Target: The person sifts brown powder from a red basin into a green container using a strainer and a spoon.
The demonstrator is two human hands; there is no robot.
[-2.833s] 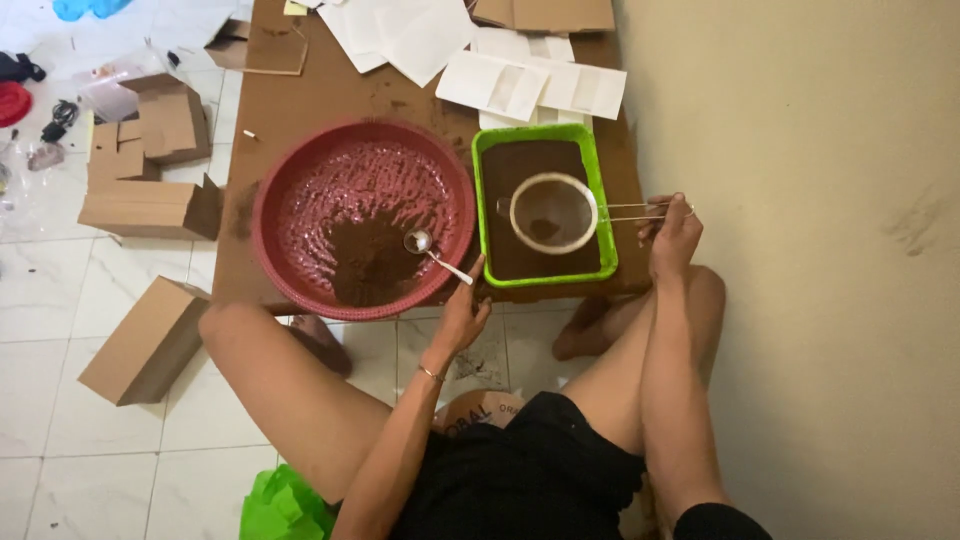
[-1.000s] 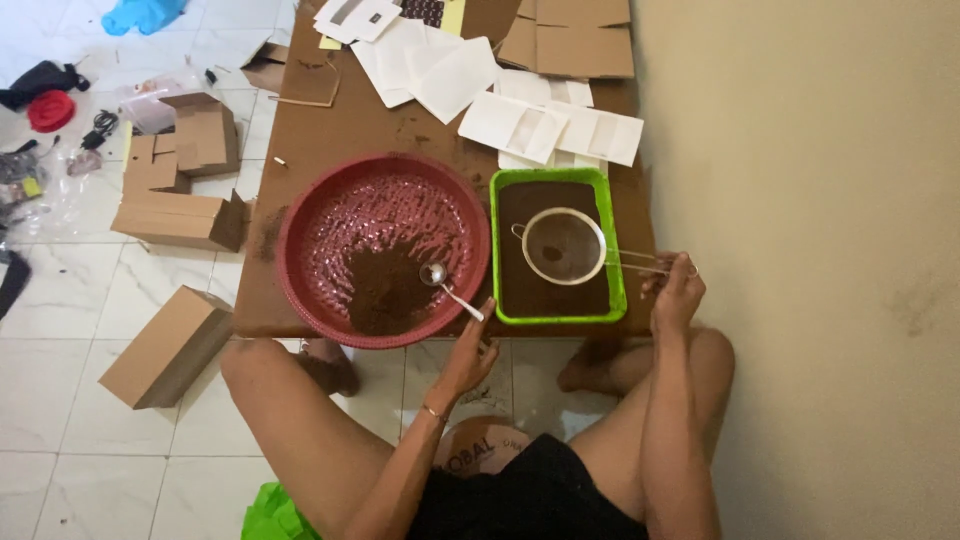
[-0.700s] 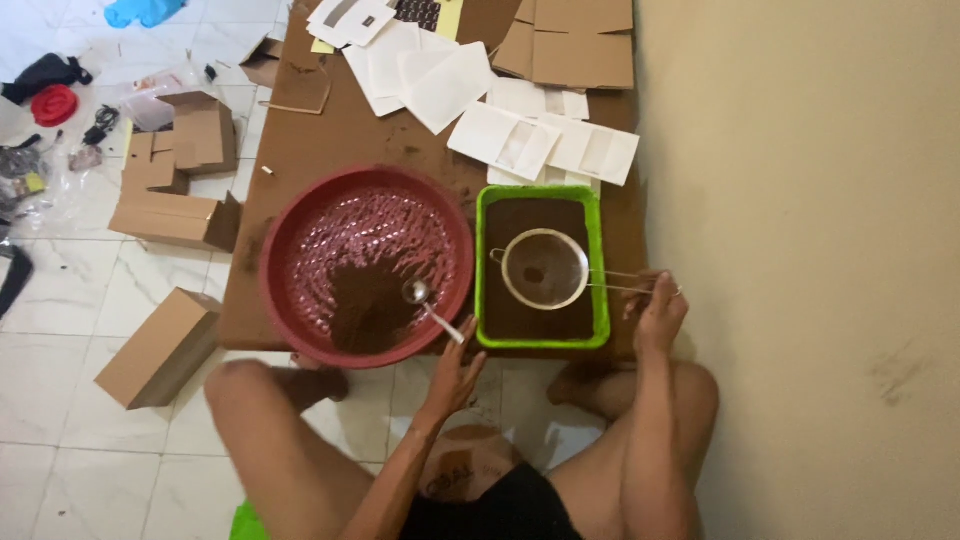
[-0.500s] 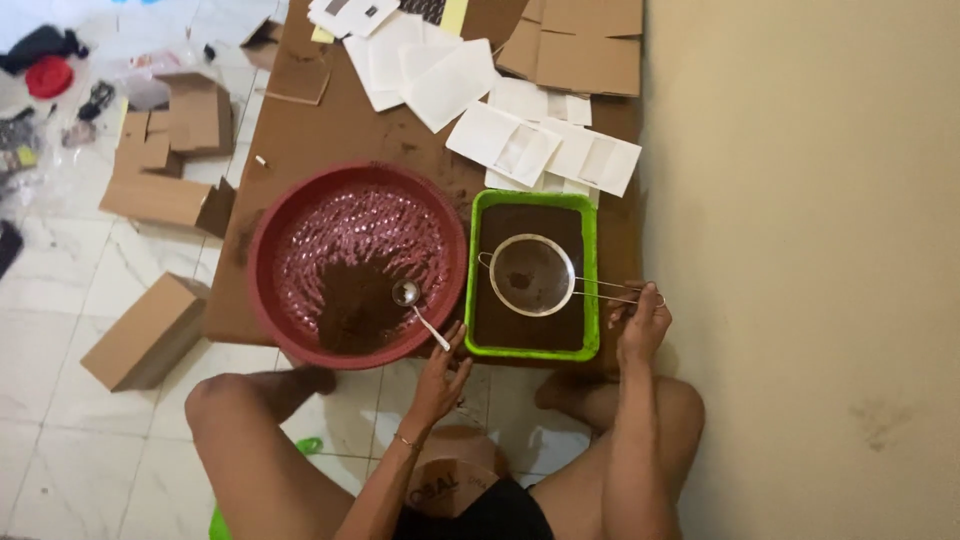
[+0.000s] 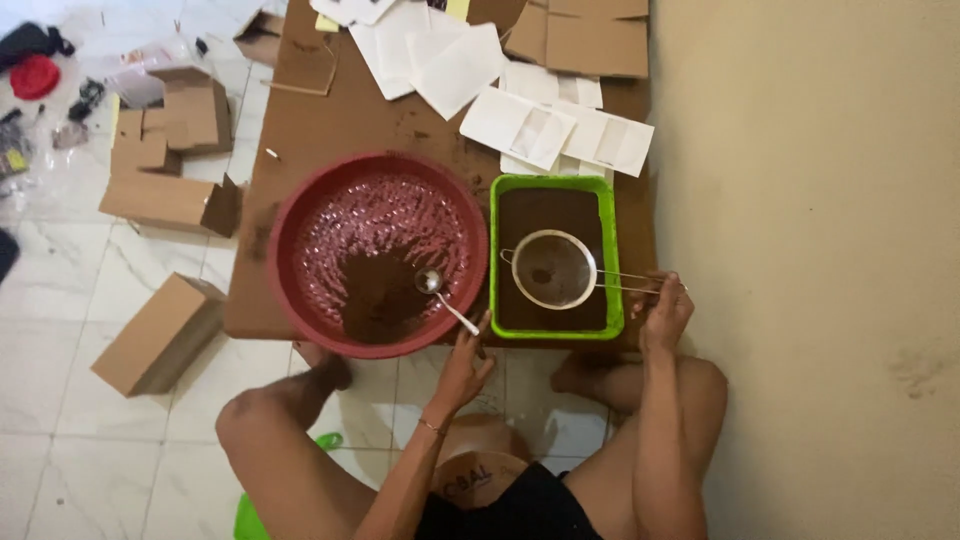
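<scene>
My left hand (image 5: 465,360) grips the handle of a metal spoon (image 5: 443,298), whose bowl rests at the edge of a pile of brown powder (image 5: 378,295) in a round red basin (image 5: 295,215). My right hand (image 5: 664,312) holds the wire handle of a round metal sieve (image 5: 552,268). The sieve hangs level over a green rectangular tray (image 5: 614,250) filled with fine brown powder. A little powder lies in the sieve's mesh. Basin and tray stand side by side on a brown cardboard sheet (image 5: 320,115).
White paper pouches (image 5: 540,125) and flat cardboard pieces (image 5: 590,35) lie beyond the tray. Small cardboard boxes (image 5: 165,195) (image 5: 155,335) sit on the white tiled floor to the left. A beige wall (image 5: 820,200) runs along the right. My bare legs flank the near edge.
The view has shifted, so basin and tray sit a little differently in the picture. The spoon stays in the basin and the sieve stays over the tray; both hands keep their grip.
</scene>
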